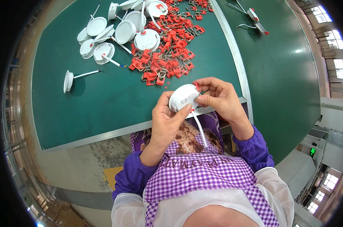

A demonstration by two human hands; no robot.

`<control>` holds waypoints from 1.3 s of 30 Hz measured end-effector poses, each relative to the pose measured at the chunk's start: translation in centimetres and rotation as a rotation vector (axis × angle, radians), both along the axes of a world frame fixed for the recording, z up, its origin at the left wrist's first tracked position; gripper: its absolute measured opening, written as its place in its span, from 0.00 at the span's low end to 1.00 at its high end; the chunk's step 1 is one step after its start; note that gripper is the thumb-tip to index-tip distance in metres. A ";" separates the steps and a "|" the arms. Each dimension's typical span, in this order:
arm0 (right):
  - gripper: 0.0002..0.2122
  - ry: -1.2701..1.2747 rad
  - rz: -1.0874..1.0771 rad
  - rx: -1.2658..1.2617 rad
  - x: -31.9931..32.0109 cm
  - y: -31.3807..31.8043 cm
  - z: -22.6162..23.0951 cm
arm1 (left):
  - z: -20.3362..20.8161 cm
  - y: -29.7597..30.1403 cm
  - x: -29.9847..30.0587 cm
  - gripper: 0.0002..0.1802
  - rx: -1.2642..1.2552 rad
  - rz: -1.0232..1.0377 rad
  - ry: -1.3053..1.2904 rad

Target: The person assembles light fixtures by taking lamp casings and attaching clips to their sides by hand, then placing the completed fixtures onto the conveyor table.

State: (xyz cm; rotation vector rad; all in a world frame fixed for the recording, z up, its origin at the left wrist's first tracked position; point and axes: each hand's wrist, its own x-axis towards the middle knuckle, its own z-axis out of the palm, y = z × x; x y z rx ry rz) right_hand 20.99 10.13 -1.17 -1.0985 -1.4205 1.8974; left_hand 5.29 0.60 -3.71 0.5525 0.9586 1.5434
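Just over the table's near edge, my left hand (167,118) grips a round white lamp housing (184,99) by its left side, thumb on the flat face. A white cable (198,128) hangs from a red grommet at the housing's lower rim. Between the thumb and fingers of my right hand (221,97) is a red clip (197,87), pressed against the housing's right side. My right fingers partly cover the clip, so how far it sits on the housing is hidden.
Beyond my hands lies a heap of red clips with metal springs (166,56) on the green table (114,98). White lamp housings (97,26) with cables cluster at the back left; a single one (68,81) stands on edge. Past a metal strip (232,45), housings with clips (260,27) lie right.
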 end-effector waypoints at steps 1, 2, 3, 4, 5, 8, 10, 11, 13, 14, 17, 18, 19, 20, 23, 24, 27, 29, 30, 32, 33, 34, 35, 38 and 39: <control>0.19 -0.002 0.000 -0.001 0.0 0.1 0.1 | -0.3 0.0 -0.2 0.17 -0.026 -0.048 0.056; 0.20 -0.133 0.090 0.085 -0.1 0.4 0.4 | -0.5 0.0 -0.5 0.19 -0.052 -0.094 0.112; 0.20 -0.264 0.181 0.172 -0.2 0.5 0.8 | -0.4 0.1 -1.0 0.19 -0.053 -0.093 0.111; 0.18 -0.335 0.294 0.262 -0.6 0.7 1.8 | 0.0 0.3 -1.9 0.21 -0.112 -0.200 0.256; 0.18 -0.335 0.290 0.264 -0.7 1.1 1.7 | 0.5 0.6 -2.8 0.23 -0.166 -0.313 0.403; 0.12 -0.347 0.010 0.383 -2.3 3.1 1.5 | 1.2 0.5 -4.4 0.28 -0.145 -0.308 0.377; 0.10 -0.432 -0.007 0.633 -2.9 5.1 -0.7 | 0.9 0.0 -5.0 0.26 -0.117 -0.139 0.237; 0.09 -0.520 -0.026 0.883 -3.2 5.8 -1.4 | 1.0 -0.1 -5.1 0.26 -0.117 -0.139 0.236; 0.07 -0.501 -0.015 0.951 -3.6 6.6 -2.2 | 1.3 -0.1 -5.4 0.24 -0.172 0.000 0.071; 0.06 -0.558 0.033 1.006 -3.6 7.1 -2.7 | 0.9 -0.2 -5.6 0.24 -0.185 0.022 0.030; 0.05 -0.705 0.119 1.046 -2.9 7.7 -2.8 | 1.0 -0.6 -5.8 0.22 -0.194 0.099 -0.039; 0.05 -0.799 0.147 1.029 -2.4 7.9 -2.7 | 0.9 -0.8 -5.9 0.22 -0.195 0.105 -0.042; 0.05 -0.803 0.150 1.030 -1.9 7.9 -2.6 | 0.8 -0.9 -6.0 0.23 -0.191 0.132 -0.086; 0.05 -0.766 0.100 0.935 -1.4 7.7 -2.6 | 0.7 -0.9 -6.1 0.23 -0.186 0.157 -0.131; 0.06 -0.719 0.057 0.559 -0.5 7.4 -1.1 | -0.1 -1.2 -6.6 0.25 -0.248 0.143 -0.324; 0.07 -0.681 0.051 0.547 -0.2 7.3 -0.8 | -0.2 -1.3 -6.6 0.25 -0.248 0.139 -0.328; 0.11 -0.648 0.138 0.676 1.3 7.6 -0.8 | 0.2 -1.2 -6.5 0.25 -0.260 0.132 -0.403; 0.11 -0.598 0.302 1.156 1.7 7.8 -1.4 | 0.9 -0.9 -6.2 0.24 -0.226 0.078 -0.394; 0.11 -0.598 0.301 1.156 1.8 7.8 -1.6 | 0.8 -0.8 -6.0 0.24 -0.226 0.077 -0.393; 0.11 -0.655 0.268 1.065 1.4 7.6 -1.8 | 0.3 -0.7 -5.7 0.22 -0.249 0.016 -0.435; 0.11 -0.653 0.266 1.065 1.5 7.7 -2.3 | 0.1 -0.7 -5.5 0.22 -0.250 0.015 -0.432; 0.09 -0.548 0.218 1.062 1.4 7.8 -2.8 | -0.1 -0.7 -5.3 0.22 -0.265 0.018 -0.448; 0.08 -0.443 0.169 1.057 1.4 7.9 -3.1 | -0.2 -0.7 -5.1 0.23 -0.281 0.019 -0.463; 0.06 -0.442 -0.048 0.632 0.2 7.1 -1.4 | -0.5 -0.6 -4.8 0.22 -0.304 0.042 -0.418; 0.06 -0.438 -0.047 0.630 0.0 6.8 -1.0 | -0.6 -0.5 -4.5 0.22 -0.305 0.044 -0.415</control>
